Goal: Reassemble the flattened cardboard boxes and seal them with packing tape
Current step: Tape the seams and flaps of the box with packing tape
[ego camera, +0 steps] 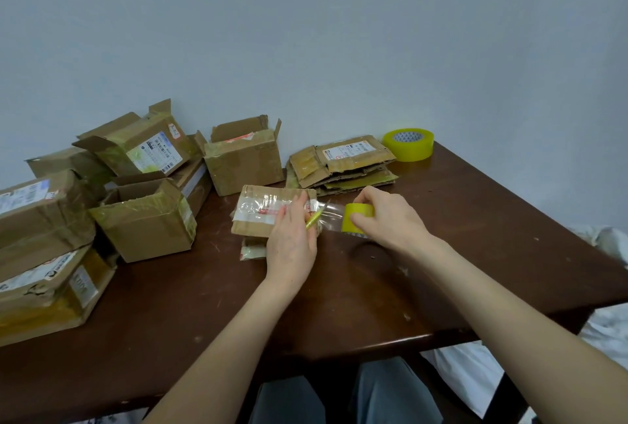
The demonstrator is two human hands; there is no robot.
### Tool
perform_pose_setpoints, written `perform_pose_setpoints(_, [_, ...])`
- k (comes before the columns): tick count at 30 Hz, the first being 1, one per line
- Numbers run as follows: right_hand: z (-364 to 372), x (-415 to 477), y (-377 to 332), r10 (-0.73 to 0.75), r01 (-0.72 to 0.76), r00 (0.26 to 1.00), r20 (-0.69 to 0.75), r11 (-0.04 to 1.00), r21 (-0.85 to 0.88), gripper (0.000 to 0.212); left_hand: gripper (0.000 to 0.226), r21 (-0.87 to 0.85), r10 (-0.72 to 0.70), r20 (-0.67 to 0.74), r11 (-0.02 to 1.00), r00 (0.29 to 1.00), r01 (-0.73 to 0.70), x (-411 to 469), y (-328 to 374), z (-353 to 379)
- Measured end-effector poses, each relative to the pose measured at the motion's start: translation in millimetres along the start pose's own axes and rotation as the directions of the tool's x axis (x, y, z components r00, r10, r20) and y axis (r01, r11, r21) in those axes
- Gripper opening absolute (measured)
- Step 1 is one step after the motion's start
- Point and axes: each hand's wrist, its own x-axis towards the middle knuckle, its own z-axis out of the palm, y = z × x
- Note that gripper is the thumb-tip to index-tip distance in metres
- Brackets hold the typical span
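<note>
A small cardboard box (261,211) lies at the middle of the dark wooden table (475,219), with clear tape across its top. My left hand (292,240) rests at the box's right end and holds a thin yellow-green cutter (314,219). My right hand (387,216) grips a yellow tape roll (355,216) just right of the box. A clear strip of tape (331,216) stretches from the roll to the box. A stack of flattened boxes (343,165) lies behind.
Several assembled and open boxes (146,219) crowd the left side of the table up to the wall. A second, larger yellow tape roll (409,144) stands at the back right. The table's front edge runs over my knees (339,396). White fabric (605,338) lies at the right.
</note>
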Motion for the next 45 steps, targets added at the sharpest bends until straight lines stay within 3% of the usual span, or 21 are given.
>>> perform_pose_setpoints(3, [5.4,3.0,3.2,-0.065,0.065,0.998,0.008,0.998,0.019,0.016,0.027,-0.039,-0.066,-0.067,0.997,0.996,0.063,15.6,1.9,-9.8])
perform_pose_setpoints(5, [10.0,7.7,3.7,-0.063,0.062,0.998,0.012,0.994,0.087,0.016,0.021,-0.013,-0.033,-0.068,0.999,0.997,0.032,31.6,5.0,-14.6])
perform_pose_setpoints(8, [16.2,18.2,1.4,-0.016,0.011,1.000,0.019,0.978,0.209,0.014,0.022,0.035,0.016,0.039,0.999,0.999,-0.017,49.5,6.2,-14.7])
perform_pose_setpoints(14, [5.1,50.0,-4.6,0.053,-0.058,0.998,0.024,0.906,0.419,0.012,0.032,0.217,-0.120,0.138,0.972,0.983,0.088,81.6,8.3,-23.7])
perform_pose_setpoints(20, [2.5,60.9,-2.4,0.060,-0.106,0.986,0.153,0.944,0.313,0.021,0.026,0.208,-0.124,0.153,0.974,0.980,0.090,84.1,0.1,-16.4])
perform_pose_setpoints(31, [-1.5,47.1,-9.7,0.128,-0.138,0.987,0.101,0.986,0.090,0.016,0.025,0.113,-0.064,0.012,0.992,0.998,0.062,59.5,-6.8,-8.8])
perform_pose_setpoints(36, [0.8,36.9,-21.0,0.130,-0.129,0.989,0.067,0.991,-0.019,0.043,0.020,-0.011,-0.127,-0.043,0.992,0.991,0.127,49.3,-9.7,-9.4])
perform_pose_setpoints(40, [3.4,31.4,-29.1,0.131,-0.117,0.986,0.100,0.984,-0.134,0.045,0.017,-0.184,-0.135,-0.076,0.976,0.988,0.119,32.4,-15.4,-14.5])
perform_pose_setpoints(45, [8.6,27.3,-36.5,0.129,-0.111,0.989,0.070,0.968,-0.224,0.043,0.014,-0.198,-0.073,-0.041,0.978,0.996,0.064,26.4,-19.4,-18.2])
